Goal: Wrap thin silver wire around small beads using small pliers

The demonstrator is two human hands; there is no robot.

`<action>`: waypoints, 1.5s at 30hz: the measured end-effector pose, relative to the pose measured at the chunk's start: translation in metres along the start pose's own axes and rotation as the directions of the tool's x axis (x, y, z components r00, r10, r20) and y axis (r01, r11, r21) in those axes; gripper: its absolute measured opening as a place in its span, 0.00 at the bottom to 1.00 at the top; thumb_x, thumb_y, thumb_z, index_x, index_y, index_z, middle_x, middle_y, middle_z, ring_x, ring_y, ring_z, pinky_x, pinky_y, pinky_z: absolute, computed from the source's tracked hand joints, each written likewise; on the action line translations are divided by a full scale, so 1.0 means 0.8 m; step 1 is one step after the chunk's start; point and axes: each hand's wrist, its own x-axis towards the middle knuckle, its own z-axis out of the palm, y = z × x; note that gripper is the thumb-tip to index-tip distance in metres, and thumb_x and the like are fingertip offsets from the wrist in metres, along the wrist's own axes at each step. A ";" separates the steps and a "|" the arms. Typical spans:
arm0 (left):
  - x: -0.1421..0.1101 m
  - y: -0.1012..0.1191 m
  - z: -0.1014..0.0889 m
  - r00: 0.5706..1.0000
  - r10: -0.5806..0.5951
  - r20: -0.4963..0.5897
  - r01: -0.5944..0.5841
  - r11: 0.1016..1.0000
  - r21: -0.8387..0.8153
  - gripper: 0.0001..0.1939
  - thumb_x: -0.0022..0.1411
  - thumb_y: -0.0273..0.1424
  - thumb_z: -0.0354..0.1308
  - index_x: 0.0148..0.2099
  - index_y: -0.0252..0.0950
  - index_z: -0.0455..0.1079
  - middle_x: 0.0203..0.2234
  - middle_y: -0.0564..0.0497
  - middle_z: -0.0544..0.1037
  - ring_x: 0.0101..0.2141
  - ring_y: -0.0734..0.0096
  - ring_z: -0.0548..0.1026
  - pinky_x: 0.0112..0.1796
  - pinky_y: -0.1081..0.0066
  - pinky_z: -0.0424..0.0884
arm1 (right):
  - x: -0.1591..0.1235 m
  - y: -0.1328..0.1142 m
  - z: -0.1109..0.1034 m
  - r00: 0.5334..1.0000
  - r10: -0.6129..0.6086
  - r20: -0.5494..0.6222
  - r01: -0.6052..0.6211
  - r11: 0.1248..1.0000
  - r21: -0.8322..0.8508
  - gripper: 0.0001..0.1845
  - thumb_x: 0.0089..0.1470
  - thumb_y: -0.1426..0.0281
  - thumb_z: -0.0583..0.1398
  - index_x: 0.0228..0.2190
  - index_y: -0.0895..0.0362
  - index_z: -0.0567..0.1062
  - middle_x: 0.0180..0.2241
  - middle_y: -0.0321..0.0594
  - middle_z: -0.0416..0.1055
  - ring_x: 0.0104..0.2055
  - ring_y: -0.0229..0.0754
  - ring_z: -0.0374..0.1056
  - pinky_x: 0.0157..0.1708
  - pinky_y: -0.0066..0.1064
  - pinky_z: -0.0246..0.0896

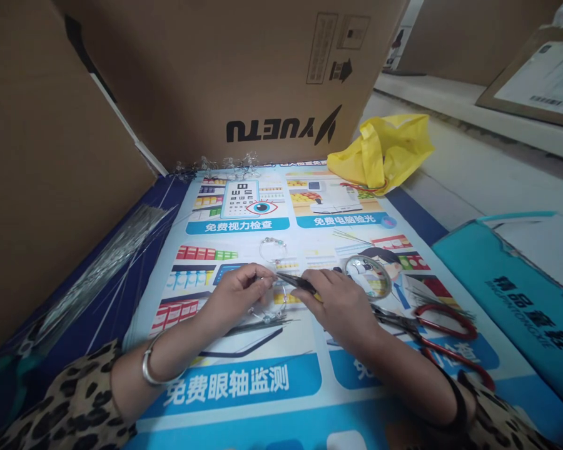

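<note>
Near the middle of the printed sheet, my left hand (244,290) pinches thin wire strung with small clear and bluish beads (273,241). The beaded wire curves above and below the fingertips; the gripped part is mostly hidden. My right hand (342,306) is closed around dark needle-nose pliers (293,281). Their tips point left and meet the wire at my left fingertips. Beyond my right knuckles sits a round clear dish (387,284). Red-handled scissors (471,325) lie beside my right forearm, their blades partly behind it. Several thin wire lengths (263,325) lie below my hands.
A cardboard box (263,75) walls the back, with another cardboard panel (51,175) at left. Beaded wire pieces (229,165) lie along its base. A wire bundle (107,269) lies left. At right are a yellow bag (385,150) and a teal box (511,287).
</note>
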 end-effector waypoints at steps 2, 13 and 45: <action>0.000 0.000 0.000 0.998 0.033 -0.044 -0.030 0.997 0.076 0.09 0.56 0.35 0.56 0.34 0.34 0.68 0.18 0.57 0.68 0.21 0.78 0.64 0.25 0.77 0.60 | 0.000 -0.001 -0.003 0.999 -0.019 0.035 0.019 1.000 -0.003 0.20 0.59 0.57 0.49 0.35 0.57 0.74 0.28 0.42 0.72 0.33 0.41 0.67 0.33 0.29 0.54; 0.000 -0.003 0.001 0.984 0.130 -0.125 -0.094 0.961 0.259 0.06 0.55 0.32 0.55 0.33 0.35 0.70 0.22 0.54 0.72 0.23 0.76 0.66 0.25 0.77 0.62 | -0.003 -0.003 -0.004 0.996 -0.051 0.067 0.055 0.997 -0.048 0.20 0.60 0.57 0.48 0.37 0.56 0.74 0.30 0.42 0.71 0.35 0.42 0.64 0.35 0.31 0.50; -0.002 -0.005 0.013 0.966 0.101 -0.236 -0.043 0.970 0.239 0.06 0.53 0.31 0.54 0.28 0.34 0.68 0.22 0.54 0.70 0.24 0.76 0.66 0.27 0.75 0.62 | -0.002 -0.023 -0.009 0.986 -0.008 0.164 0.042 0.978 -0.204 0.18 0.61 0.61 0.46 0.36 0.57 0.72 0.27 0.42 0.69 0.28 0.41 0.63 0.25 0.31 0.41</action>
